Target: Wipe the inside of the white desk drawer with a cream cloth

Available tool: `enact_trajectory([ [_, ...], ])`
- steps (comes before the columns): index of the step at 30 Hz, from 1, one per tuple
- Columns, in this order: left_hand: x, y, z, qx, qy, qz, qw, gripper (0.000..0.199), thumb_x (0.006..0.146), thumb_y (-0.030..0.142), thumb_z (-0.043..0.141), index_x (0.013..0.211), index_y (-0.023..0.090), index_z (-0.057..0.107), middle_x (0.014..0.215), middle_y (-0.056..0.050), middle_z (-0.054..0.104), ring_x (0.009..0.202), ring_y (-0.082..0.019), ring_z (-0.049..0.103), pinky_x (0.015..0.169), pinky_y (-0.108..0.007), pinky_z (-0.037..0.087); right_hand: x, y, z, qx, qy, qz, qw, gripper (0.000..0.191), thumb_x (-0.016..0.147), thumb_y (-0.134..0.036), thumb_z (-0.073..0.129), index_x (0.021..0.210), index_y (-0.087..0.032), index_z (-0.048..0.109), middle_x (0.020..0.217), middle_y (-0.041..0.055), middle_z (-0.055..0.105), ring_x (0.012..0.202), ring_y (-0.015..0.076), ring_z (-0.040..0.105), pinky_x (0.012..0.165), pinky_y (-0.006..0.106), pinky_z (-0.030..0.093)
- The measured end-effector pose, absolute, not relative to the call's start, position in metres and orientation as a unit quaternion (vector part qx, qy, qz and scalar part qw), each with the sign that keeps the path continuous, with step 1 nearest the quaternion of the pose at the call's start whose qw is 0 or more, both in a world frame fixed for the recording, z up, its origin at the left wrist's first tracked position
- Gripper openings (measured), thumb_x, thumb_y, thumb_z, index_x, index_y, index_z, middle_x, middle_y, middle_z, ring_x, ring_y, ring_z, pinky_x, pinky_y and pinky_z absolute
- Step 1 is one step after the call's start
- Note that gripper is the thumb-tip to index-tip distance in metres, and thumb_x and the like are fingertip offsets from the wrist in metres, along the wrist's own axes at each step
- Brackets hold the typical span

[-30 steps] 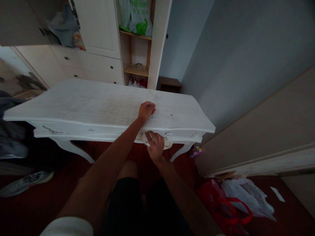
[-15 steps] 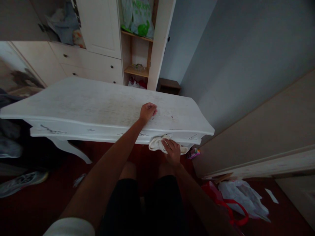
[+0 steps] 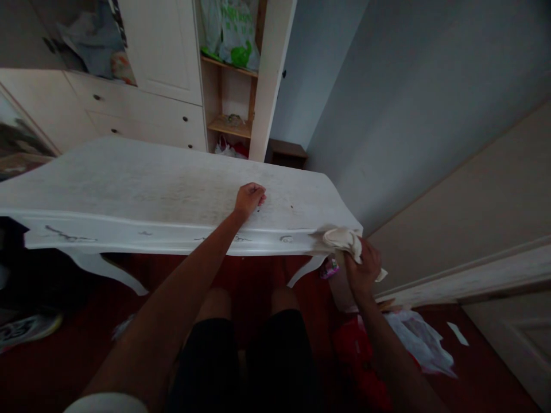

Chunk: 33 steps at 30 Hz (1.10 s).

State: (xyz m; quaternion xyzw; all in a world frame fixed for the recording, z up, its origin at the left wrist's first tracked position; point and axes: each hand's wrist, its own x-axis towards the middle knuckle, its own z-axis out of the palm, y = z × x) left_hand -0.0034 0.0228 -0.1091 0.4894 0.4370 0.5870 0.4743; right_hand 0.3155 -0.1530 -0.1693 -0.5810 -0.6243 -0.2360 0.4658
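A white table (image 3: 142, 172) with grey smudges on its top spans the view. My left hand (image 3: 250, 199) rests on the tabletop right of the middle, fingers curled together; whatever they may hold is too small to make out. A tiny dark speck lies just below it, another to its right. My right hand (image 3: 365, 265) grips a cream cloth (image 3: 344, 239) against the table's front edge at the right corner. Carved decorations run along the front, one of them a small rosette (image 3: 286, 238).
Behind the table stands a white cabinet (image 3: 159, 51) with an open door and shelves holding plastic bags (image 3: 236, 34). A grey wall (image 3: 387, 115) is at the right. On the red floor lie a white bag (image 3: 422, 341), a red bag (image 3: 355, 350) and a shoe (image 3: 32, 331).
My right hand has moved right along the table's front edge with the cloth, from below the rosette to the right corner. My left hand stays on the tabletop. The view has shifted slightly.
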Motion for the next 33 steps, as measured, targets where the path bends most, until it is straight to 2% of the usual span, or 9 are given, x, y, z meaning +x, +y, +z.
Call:
enact_trajectory([
  [5, -0.005, 0.023, -0.110, 0.494, 0.438, 0.590, 0.464, 0.005, 0.072, 0.016, 0.061, 0.067, 0.015, 0.063, 0.053, 0.001, 0.061, 0.045, -0.009, 0.052, 0.044, -0.020, 0.040, 0.287, -0.113, -0.090, -0.475, -0.687, -0.280, 0.473, 0.043, 0.083, -0.025, 0.067, 0.125, -0.019, 0.062, 0.118, 0.0122, 0.068, 0.108, 0.0245, 0.060, 0.096, 0.042, 0.046],
  [9, -0.006, 0.024, -0.111, 0.492, 0.438, 0.597, 0.457, 0.007, 0.071, 0.019, 0.063, 0.065, 0.016, 0.062, 0.053, 0.001, 0.061, 0.046, -0.009, 0.053, 0.045, -0.020, 0.040, 0.256, -0.050, -0.065, -0.501, -0.769, -0.214, 0.334, 0.044, 0.086, -0.023, 0.064, 0.129, -0.014, 0.060, 0.129, 0.0151, 0.063, 0.117, 0.0268, 0.051, 0.097, 0.042, 0.038],
  [12, -0.007, 0.023, -0.113, 0.484, 0.436, 0.609, 0.454, 0.008, 0.070, 0.022, 0.065, 0.066, 0.016, 0.063, 0.053, 0.001, 0.062, 0.046, -0.010, 0.053, 0.045, -0.020, 0.041, 0.228, -0.014, -0.076, -0.504, -0.820, -0.168, 0.213, 0.045, 0.088, -0.026, 0.063, 0.132, -0.017, 0.058, 0.134, 0.0140, 0.060, 0.117, 0.0297, 0.048, 0.093, 0.042, 0.036],
  [14, -0.008, 0.022, -0.114, 0.481, 0.428, 0.613, 0.458, 0.008, 0.069, 0.024, 0.066, 0.067, 0.016, 0.064, 0.054, 0.001, 0.062, 0.046, -0.009, 0.052, 0.045, -0.020, 0.040, 0.211, -0.002, -0.089, -0.497, -0.831, -0.172, 0.182, 0.044, 0.088, -0.027, 0.061, 0.132, -0.018, 0.058, 0.135, 0.0139, 0.059, 0.117, 0.0311, 0.048, 0.092, 0.043, 0.034],
  [20, -0.011, 0.022, -0.114, 0.462, 0.413, 0.630, 0.469, 0.011, 0.068, 0.027, 0.068, 0.070, 0.016, 0.065, 0.054, 0.002, 0.062, 0.045, -0.008, 0.051, 0.045, -0.020, 0.038, 0.200, 0.001, -0.105, -0.493, -0.823, -0.189, 0.212, 0.045, 0.090, -0.034, 0.057, 0.131, -0.017, 0.058, 0.135, 0.0153, 0.060, 0.116, 0.0323, 0.048, 0.094, 0.045, 0.031],
  [25, -0.009, 0.022, -0.114, 0.472, 0.415, 0.623, 0.466, 0.009, 0.068, 0.024, 0.067, 0.066, 0.016, 0.065, 0.053, 0.001, 0.062, 0.044, -0.008, 0.050, 0.044, -0.020, 0.037, 0.218, -0.007, -0.090, -0.437, -0.864, -0.156, 0.197, 0.055, 0.093, -0.045, 0.053, 0.140, -0.018, 0.050, 0.143, 0.0143, 0.054, 0.127, 0.0300, 0.046, 0.101, 0.045, 0.032],
  [29, -0.010, 0.021, -0.114, 0.476, 0.416, 0.623, 0.461, 0.008, 0.067, 0.024, 0.066, 0.066, 0.016, 0.065, 0.053, 0.001, 0.062, 0.045, -0.009, 0.051, 0.045, -0.020, 0.038, 0.230, -0.026, -0.081, -0.423, -0.847, -0.169, 0.273, 0.050, 0.095, -0.046, 0.050, 0.137, -0.019, 0.052, 0.146, 0.0159, 0.050, 0.135, 0.0294, 0.042, 0.109, 0.047, 0.029],
  [31, -0.010, 0.020, -0.113, 0.475, 0.422, 0.620, 0.461, 0.009, 0.066, 0.025, 0.066, 0.067, 0.016, 0.065, 0.053, 0.001, 0.062, 0.046, -0.009, 0.051, 0.045, -0.020, 0.039, 0.235, -0.042, -0.081, -0.426, -0.829, -0.161, 0.326, 0.038, 0.096, -0.041, 0.050, 0.125, -0.019, 0.061, 0.135, 0.0152, 0.058, 0.128, 0.0285, 0.048, 0.107, 0.047, 0.032],
  [33, -0.010, 0.020, -0.112, 0.473, 0.430, 0.617, 0.460, 0.009, 0.066, 0.025, 0.066, 0.067, 0.016, 0.065, 0.053, 0.001, 0.061, 0.046, -0.009, 0.051, 0.045, -0.020, 0.039, 0.240, -0.060, -0.086, -0.432, -0.812, -0.117, 0.375, 0.029, 0.097, -0.038, 0.048, 0.106, -0.019, 0.068, 0.112, 0.0130, 0.069, 0.109, 0.0256, 0.059, 0.097, 0.042, 0.041],
])
